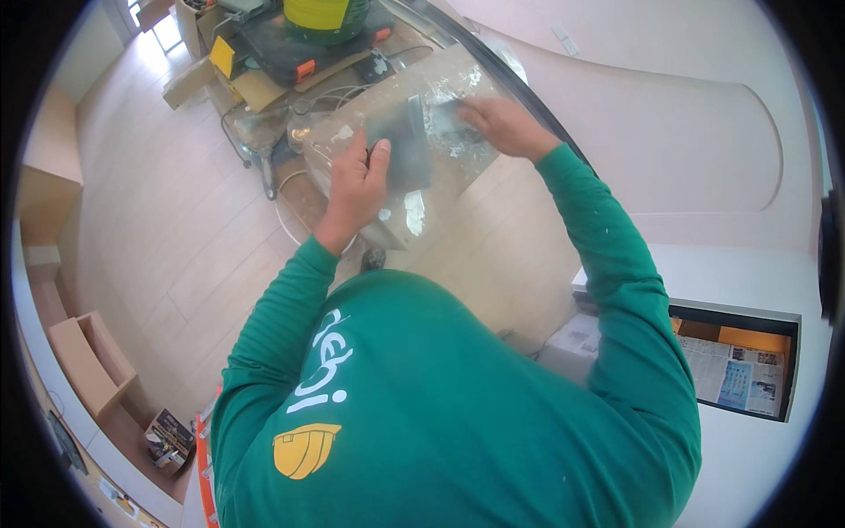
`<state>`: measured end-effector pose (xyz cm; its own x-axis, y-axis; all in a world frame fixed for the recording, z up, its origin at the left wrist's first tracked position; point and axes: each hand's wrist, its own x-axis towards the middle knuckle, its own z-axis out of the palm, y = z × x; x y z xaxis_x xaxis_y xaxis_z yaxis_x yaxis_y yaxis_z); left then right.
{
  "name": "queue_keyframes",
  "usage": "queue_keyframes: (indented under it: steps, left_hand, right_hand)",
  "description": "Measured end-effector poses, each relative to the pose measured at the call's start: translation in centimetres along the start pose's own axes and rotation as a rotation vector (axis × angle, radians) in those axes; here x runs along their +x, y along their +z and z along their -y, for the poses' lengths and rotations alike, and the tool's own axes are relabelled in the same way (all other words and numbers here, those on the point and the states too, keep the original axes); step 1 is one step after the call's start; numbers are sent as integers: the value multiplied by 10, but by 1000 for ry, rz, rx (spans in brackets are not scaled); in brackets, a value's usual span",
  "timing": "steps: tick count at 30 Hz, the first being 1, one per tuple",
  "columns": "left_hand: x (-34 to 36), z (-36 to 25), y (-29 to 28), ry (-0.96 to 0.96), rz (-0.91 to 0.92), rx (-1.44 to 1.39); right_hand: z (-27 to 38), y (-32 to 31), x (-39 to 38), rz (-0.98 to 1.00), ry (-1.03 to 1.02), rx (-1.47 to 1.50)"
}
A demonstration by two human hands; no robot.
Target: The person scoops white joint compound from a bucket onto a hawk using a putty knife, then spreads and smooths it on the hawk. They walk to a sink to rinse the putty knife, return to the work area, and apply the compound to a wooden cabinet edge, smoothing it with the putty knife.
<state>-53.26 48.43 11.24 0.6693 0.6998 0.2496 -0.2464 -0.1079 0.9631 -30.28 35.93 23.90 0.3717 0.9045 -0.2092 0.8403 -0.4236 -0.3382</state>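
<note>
My left hand is closed on a wide putty knife, its flat grey blade turned to the right. My right hand is closed too, a little farther right. A blurred grey blade shows at its fingertips, smeared with white; its handle is hidden by my fingers. Both tools are over a tan board spattered with white filler, and a short gap separates the hands. One white patch of filler lies near the board's close edge.
A green bucket with a yellow band stands on a black toolbox at the far end. Cables and a power tool lie left of the board. Beside my right arm, a wall opening holds newspaper. Cardboard boxes sit at left.
</note>
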Motion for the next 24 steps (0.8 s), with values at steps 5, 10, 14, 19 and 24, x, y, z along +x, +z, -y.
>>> queue_keyframes:
  steps: [5,10,14,19,24]
  left_hand:
    - [0,5,3,-14,-37,-99]
    - [1,-9,5,-16,-128,-247]
    - [9,-2,3,-403,-82,-686]
    - [21,-47,34,-768,-50,-1048]
    - [33,-72,44,-694,52,-1101]
  right_hand:
    - [14,11,-40,41,-155,-5]
    - [26,-10,-65,52,65,148]
    - [47,-27,-88,-389,26,482]
    - [75,4,-94,-724,-322,424]
    - [76,26,-92,-698,-565,101]
